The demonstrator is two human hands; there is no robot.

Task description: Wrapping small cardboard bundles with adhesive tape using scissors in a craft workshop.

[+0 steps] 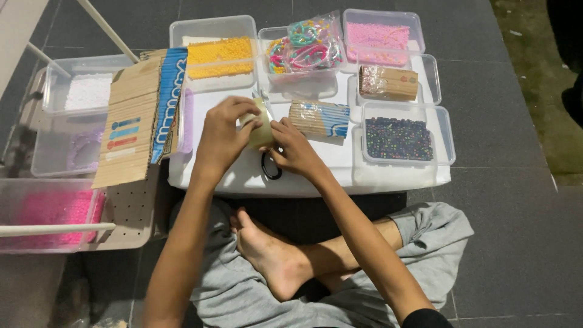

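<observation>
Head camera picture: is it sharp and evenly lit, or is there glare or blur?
Head view: the white table is brightly lit and nearly washed out; the hands and the pale thing they hold look slightly soft; floor corners fall dark; edges bend a little.

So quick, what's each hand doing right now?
Left hand: closed on a small pale yellowish piece, gripping its top.
Right hand: closed on the same piece, pinching its lower edge.

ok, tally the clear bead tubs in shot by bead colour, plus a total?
Pink beads: 2, one at the back and one at lower left
Yellow beads: 1
White beads: 1
Dark mixed beads: 1
Pale purple beads: 1
Total: 6 tubs

The tub of bracelets is not counted.
</observation>
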